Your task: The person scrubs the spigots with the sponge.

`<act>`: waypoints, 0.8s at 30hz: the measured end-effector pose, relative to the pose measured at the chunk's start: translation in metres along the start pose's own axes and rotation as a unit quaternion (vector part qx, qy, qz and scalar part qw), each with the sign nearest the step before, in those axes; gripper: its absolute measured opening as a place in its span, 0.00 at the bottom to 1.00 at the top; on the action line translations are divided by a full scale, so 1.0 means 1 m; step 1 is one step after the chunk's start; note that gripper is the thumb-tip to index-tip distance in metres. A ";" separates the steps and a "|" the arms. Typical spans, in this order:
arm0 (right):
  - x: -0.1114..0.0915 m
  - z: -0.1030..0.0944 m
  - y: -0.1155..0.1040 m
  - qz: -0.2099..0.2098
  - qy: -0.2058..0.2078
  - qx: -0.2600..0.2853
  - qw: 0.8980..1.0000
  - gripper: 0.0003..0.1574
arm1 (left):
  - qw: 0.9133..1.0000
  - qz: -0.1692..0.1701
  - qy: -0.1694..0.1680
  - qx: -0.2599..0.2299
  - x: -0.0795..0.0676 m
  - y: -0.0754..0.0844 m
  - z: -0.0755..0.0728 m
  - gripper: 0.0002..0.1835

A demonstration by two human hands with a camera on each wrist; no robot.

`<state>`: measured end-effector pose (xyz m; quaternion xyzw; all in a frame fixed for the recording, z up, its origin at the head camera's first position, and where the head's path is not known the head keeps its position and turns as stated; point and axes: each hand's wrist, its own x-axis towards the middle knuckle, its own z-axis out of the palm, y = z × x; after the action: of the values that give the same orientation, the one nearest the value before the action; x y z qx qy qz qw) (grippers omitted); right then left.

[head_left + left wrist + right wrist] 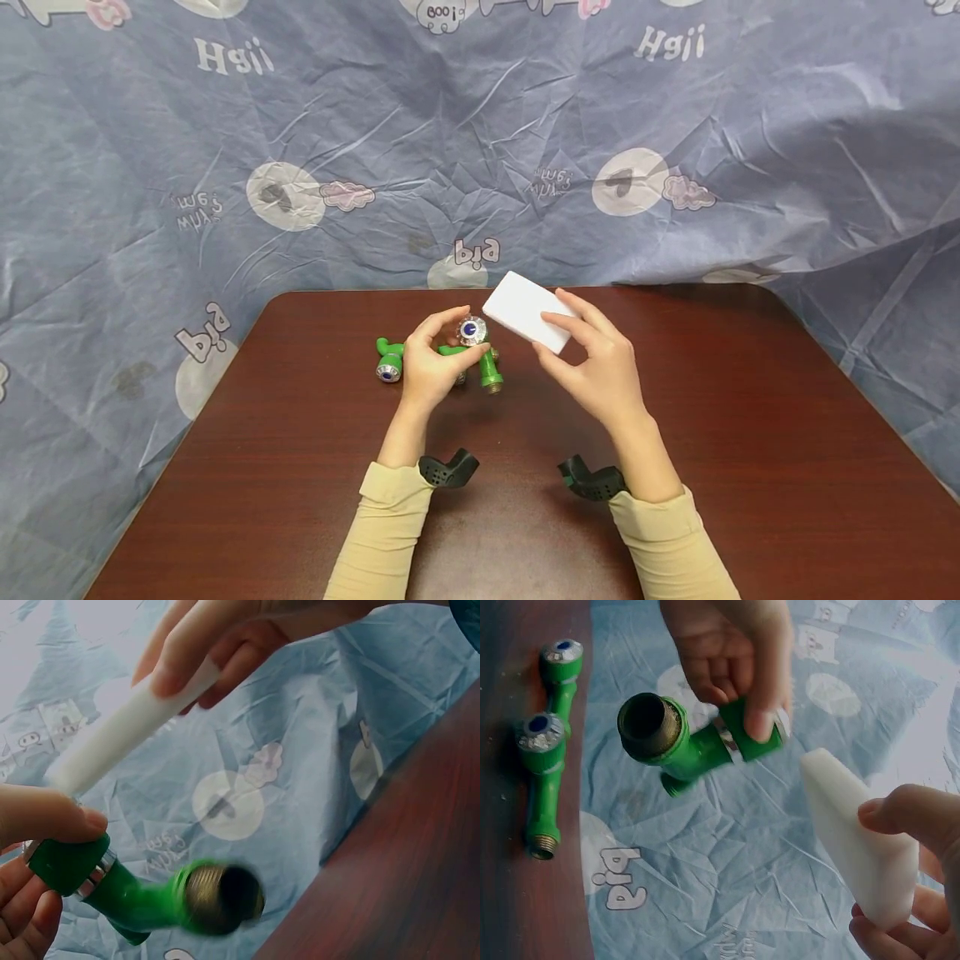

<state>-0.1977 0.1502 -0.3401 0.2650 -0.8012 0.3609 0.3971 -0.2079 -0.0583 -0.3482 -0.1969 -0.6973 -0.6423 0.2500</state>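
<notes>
My left hand (431,362) grips a green valve (709,750) by its collar, thumb on one side and fingers on the other. The valve's silver knob with a blue centre (472,331) faces up toward the head view. In the left wrist view its brass threaded mouth (214,896) points outward. My right hand (600,362) pinches a white sponge block (528,310) between thumb and fingers. In the right wrist view, a narrow gap separates the sponge's near corner from the knob. Both things are held up over the table's far part.
Another green valve (388,365) lies on the dark red-brown table (300,467), left of my left hand. A further green valve (541,769) lies close by it, partly hidden behind my hand in the head view. A patterned blue cloth (480,150) hangs behind the table.
</notes>
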 end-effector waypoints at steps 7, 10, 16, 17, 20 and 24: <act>0.001 -0.008 0.001 0.020 -0.028 0.029 0.999 0.21 | 0.999 0.019 0.028 0.005 0.001 -0.004 -0.003 0.21; 0.000 -0.008 0.002 0.020 -0.065 0.028 0.997 0.21 | 0.998 0.032 0.051 0.008 0.001 -0.005 -0.003 0.18; -0.002 -0.007 0.005 0.020 -0.096 0.022 0.995 0.21 | 0.994 0.045 0.098 0.022 0.002 -0.003 -0.003 0.18; -0.002 -0.007 0.006 0.018 -0.101 0.023 0.994 0.21 | 0.993 0.044 0.103 0.023 0.001 -0.002 -0.003 0.17; -0.003 -0.004 0.005 0.007 -0.125 0.025 0.992 0.20 | 0.992 0.040 0.113 0.026 0.001 -0.002 -0.002 0.17; -0.004 0.000 0.005 -0.007 -0.139 0.005 0.990 0.19 | 0.993 0.035 0.111 0.026 0.001 -0.004 0.000 0.18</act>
<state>-0.1990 0.1536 -0.3450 0.3202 -0.8448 0.3220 0.2831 -0.2108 -0.0588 -0.3511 -0.1420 -0.6742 -0.6326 0.3537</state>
